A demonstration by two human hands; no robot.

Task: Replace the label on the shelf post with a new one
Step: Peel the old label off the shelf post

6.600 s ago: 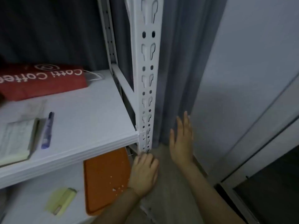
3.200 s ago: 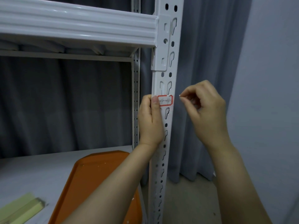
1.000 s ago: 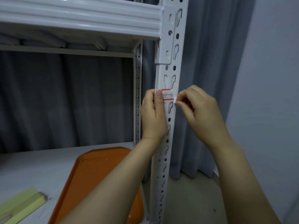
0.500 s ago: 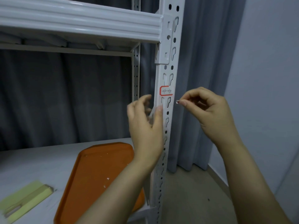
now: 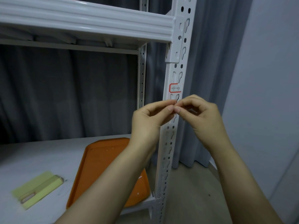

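Observation:
The white slotted shelf post (image 5: 168, 143) stands upright in the middle of the view. On it sits a small label (image 5: 174, 88) with a red border and pen marks; its right end is gone, so the border reads like a C. Just below the label, my left hand (image 5: 148, 123) and my right hand (image 5: 203, 120) meet fingertip to fingertip in front of the post. Both are pinched shut at the same spot. The tiny label scrap held in the right fingertips is hidden by the fingers.
An orange tray (image 5: 103, 167) lies on the lower shelf board (image 5: 32, 159), with a yellow-green pad and holder (image 5: 37, 189) to its left. The upper shelf beam (image 5: 80, 18) crosses overhead. A grey curtain (image 5: 210, 78) hangs behind the post, and a pale wall (image 5: 267, 94) is on the right.
My right hand tore the right end off the label and drew back with a scrap. My left hand let go of the post, and both hands came together below the label.

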